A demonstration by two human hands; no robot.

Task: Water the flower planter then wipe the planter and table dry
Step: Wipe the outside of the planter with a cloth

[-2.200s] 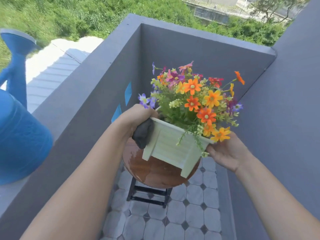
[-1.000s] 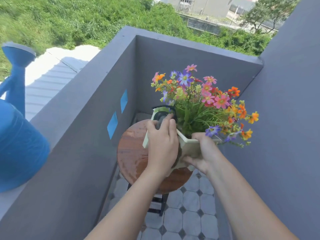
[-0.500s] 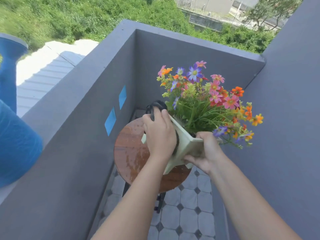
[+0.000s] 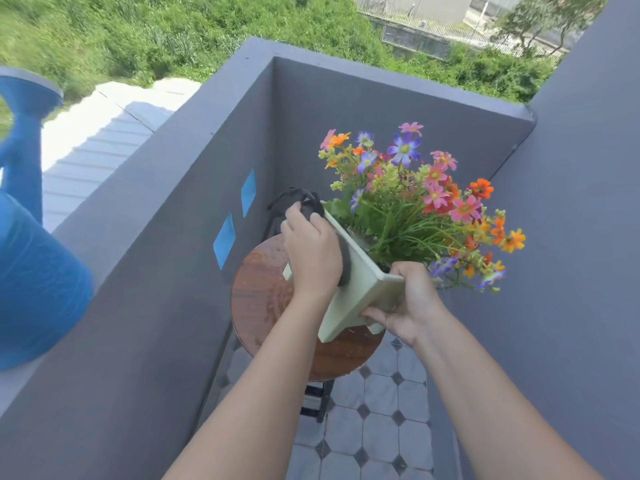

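Two hands at work: left hand (image 4: 313,252) closed on dark cloth (image 4: 343,261), pressed flat to planter (image 4: 360,289) side; right hand (image 4: 403,299) gripping tilted planter above wet round counter (image 4: 258,289). Best wiped slowly, flowers (image 4: 415,202) kept upright. Blue watering can (image 4: 31,265) parked far left on ledge (image 4: 173,150), clear.

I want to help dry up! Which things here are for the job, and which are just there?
For the job: planter, dark cloth, wet round table, blue watering can.

Just there: blue tape patches, grey wall, tiled floor.
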